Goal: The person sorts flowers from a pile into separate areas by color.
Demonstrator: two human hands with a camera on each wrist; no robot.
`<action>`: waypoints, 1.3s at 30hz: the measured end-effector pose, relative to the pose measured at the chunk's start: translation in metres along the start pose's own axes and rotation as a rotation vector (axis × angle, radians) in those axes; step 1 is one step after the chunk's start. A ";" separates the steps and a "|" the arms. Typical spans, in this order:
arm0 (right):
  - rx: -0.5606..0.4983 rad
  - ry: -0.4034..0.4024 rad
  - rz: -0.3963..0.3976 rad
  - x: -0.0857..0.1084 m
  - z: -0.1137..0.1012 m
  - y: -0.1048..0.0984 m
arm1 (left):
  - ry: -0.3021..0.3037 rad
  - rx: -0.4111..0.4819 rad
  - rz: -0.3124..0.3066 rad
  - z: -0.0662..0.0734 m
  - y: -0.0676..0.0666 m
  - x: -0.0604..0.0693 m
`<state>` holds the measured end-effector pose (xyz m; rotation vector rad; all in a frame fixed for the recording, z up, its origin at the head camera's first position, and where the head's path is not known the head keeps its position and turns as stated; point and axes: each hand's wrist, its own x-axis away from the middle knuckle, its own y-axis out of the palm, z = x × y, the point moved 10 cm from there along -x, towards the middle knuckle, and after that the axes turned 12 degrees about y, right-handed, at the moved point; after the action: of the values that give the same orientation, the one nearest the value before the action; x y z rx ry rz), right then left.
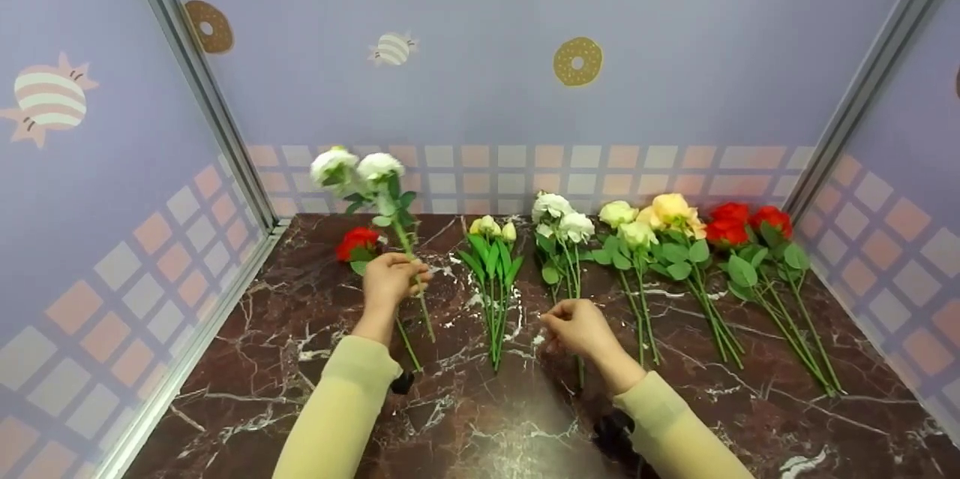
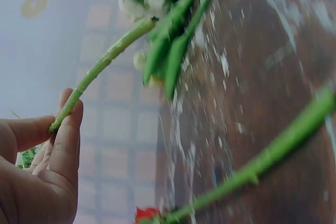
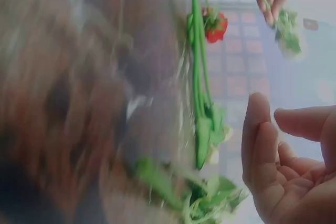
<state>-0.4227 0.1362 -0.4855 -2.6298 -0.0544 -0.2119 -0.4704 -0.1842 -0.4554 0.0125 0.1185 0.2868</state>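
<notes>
My left hand (image 1: 390, 284) pinches the green stem of a white flower (image 1: 381, 166) with two blooms and holds it up at the left. In the left wrist view, thumb and fingers grip that stem (image 2: 100, 65), whose cut end points up and right. Below it, a red rose (image 1: 357, 244) lies on the table, its stem partly behind my hand. My right hand (image 1: 585, 332) hovers over the lower stems of the white flowers (image 1: 574, 227). Seen from the right wrist, its thumb and bent fingers (image 3: 260, 140) stand apart, with nothing between them.
A bunch of pale tulips (image 1: 492, 261) lies between my hands on the dark marbled table (image 1: 480, 426). Farther right lie pale green roses (image 1: 636, 235), peach roses (image 1: 673, 215) and red roses (image 1: 727, 225). Patterned wall panels (image 1: 480, 103) enclose the back and sides.
</notes>
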 end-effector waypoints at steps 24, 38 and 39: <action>-0.464 -0.058 -0.402 0.018 -0.032 0.065 | 0.103 0.116 -0.421 0.021 0.127 0.057; -0.332 -0.131 -0.191 0.017 -0.019 0.033 | 0.072 0.149 -0.605 0.009 0.151 0.067; -0.301 -0.141 -0.162 0.018 -0.018 0.029 | 0.061 0.136 -0.602 0.007 0.150 0.067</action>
<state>-0.4055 0.1021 -0.4810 -2.9394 -0.3057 -0.0942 -0.4483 -0.0214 -0.4513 0.1015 0.1962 -0.3226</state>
